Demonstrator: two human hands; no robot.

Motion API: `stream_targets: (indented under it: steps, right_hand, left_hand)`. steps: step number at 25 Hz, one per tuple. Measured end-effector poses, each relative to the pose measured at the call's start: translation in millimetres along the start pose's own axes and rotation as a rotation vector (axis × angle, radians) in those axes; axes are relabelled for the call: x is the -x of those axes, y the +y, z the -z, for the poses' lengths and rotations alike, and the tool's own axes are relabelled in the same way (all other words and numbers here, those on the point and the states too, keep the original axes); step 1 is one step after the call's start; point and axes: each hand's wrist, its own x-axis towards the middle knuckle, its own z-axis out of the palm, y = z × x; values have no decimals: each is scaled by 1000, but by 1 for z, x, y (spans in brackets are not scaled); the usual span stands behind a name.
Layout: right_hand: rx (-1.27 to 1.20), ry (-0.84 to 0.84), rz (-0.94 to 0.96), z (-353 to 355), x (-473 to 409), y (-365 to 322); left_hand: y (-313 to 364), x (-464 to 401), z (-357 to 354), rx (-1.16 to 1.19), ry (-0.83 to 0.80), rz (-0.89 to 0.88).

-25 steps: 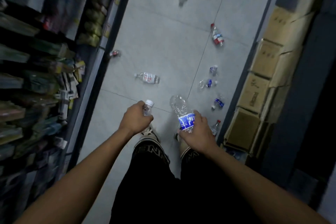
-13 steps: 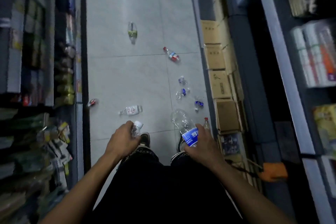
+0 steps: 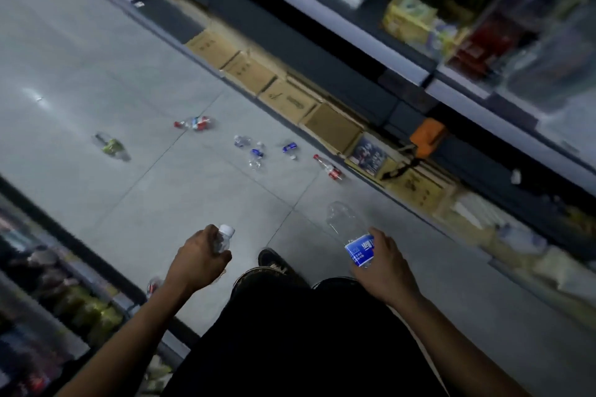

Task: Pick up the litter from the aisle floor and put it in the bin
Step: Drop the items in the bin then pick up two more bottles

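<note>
My left hand is closed around a small clear bottle with a white cap. A larger clear bottle with a blue label is gripped by my right hand. Ahead on the grey tiled floor lies more litter: a green-labelled bottle, a red-labelled bottle, several small crushed blue-labelled bottles and a red-capped bottle near the boxes. Another small bottle lies by the left shelf, partly hidden by my forearm. No bin is in view.
Cardboard boxes line the base of the right-hand shelving. An orange object hangs there. Stocked shelves border the aisle on the left. My legs and one shoe are below my hands.
The view has swung and tilted to the right, so the aisle now runs diagonally. Both hands keep their bottles. The clear bottle that lay just ahead of my left hand is out of sight.
</note>
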Motion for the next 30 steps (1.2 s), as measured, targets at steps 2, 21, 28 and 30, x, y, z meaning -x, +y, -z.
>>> stream_targets:
  steps: [2, 21, 28, 30]
  right_hand:
    - [-128, 64, -82, -2, 25, 43]
    - [-988, 684, -989, -115, 257, 240]
    - [-1201, 749, -1280, -165, 280, 167]
    - [-1231, 747, -1342, -180, 289, 153]
  left_hand:
    - [40, -7, -8, -82, -45, -108]
    - [381, 67, -233, -827, -647, -1128]
    - [412, 83, -287, -1116, -809, -1424]
    - [415, 96, -305, -1146, -860, -1491]
